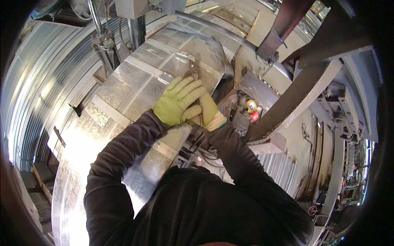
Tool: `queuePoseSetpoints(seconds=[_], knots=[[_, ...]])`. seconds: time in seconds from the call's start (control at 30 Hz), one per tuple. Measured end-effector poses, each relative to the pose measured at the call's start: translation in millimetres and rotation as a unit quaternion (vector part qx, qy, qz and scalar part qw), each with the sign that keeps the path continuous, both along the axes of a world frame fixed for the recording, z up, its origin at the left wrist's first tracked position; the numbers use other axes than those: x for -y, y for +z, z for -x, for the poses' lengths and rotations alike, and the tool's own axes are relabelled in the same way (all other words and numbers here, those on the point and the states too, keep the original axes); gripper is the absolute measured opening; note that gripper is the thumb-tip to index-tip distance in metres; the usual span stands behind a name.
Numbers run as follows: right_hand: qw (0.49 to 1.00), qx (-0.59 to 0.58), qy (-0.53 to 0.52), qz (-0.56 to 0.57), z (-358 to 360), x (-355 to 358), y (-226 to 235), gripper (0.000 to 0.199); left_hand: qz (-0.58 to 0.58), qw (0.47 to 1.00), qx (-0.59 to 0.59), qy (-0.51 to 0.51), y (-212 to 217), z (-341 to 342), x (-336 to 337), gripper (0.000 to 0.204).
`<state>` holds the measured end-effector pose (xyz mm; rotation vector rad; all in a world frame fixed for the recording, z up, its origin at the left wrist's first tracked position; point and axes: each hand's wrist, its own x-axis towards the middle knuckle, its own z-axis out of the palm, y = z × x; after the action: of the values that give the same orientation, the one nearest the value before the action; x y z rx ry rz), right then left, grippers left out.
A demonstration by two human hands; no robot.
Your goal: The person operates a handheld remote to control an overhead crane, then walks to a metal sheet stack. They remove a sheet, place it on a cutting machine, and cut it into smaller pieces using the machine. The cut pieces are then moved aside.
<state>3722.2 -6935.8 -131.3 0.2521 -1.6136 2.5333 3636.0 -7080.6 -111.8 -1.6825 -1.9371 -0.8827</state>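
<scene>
My left hand point(176, 102), in a yellow-green work glove, lies with its fingers stretched out over my right hand point(210, 111). The right glove is paler, and its fingers are mostly hidden beneath the left one. A thin dark metal piece point(201, 119) shows at the right palm; whether it is gripped I cannot tell. Just beyond the fingertips, a curved brownish metal piece point(194, 73) rests against a metal strap. Both hands are above the right side of a large bundle of shiny metal sheet point(135, 84), bound with flat metal straps point(150, 69).
A round yellow object point(250, 106) and a small red one point(254, 116) sit right of my hands among dark machine parts. A thick curved dark beam point(283, 106) arches along the right. A metal bar point(217, 29) crosses the far side. Ribbed metal sheets point(49, 86) stand at left.
</scene>
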Motion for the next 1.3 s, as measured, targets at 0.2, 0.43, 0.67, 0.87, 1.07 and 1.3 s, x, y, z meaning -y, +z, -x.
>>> queuePoseSetpoints(seconds=[0.2, 0.43, 0.67, 0.87, 1.07, 1.3], knots=[[0.959, -0.098, -0.116, -0.238, 6.1, -12.2, -33.7, 0.046, -0.055, 0.998, -0.024, -0.019, 3.8, 4.7, -8.8, 0.055], [0.942, 0.036, -0.067, -0.327, -3.0, -49.8, -26.6, 0.034, -0.133, 0.988, 0.032, -0.078, -2.9, 0.7, -13.9, 0.057], [0.819, 0.429, 0.038, -0.379, 0.4, -36.5, 111.8, 0.026, -0.041, 0.978, 0.125, -0.163, 31.9, 3.8, -15.6, 0.058], [0.777, 0.389, -0.132, -0.477, -37.9, 3.4, 120.7, 0.029, 0.033, 0.986, 0.161, 0.038, 50.4, 82.2, 33.6, 0.058], [0.873, 0.323, -0.188, -0.314, -155.5, -2.8, 59.7, 0.027, 0.199, 0.943, 0.05, 0.26, -12.0, 156.8, 36.9, 0.071], [0.815, 0.408, -0.208, -0.356, -282.2, -4.7, -49.0, 0.033, 0.294, 0.898, -0.052, 0.322, -25.2, 225.1, -45.7, 0.067]])
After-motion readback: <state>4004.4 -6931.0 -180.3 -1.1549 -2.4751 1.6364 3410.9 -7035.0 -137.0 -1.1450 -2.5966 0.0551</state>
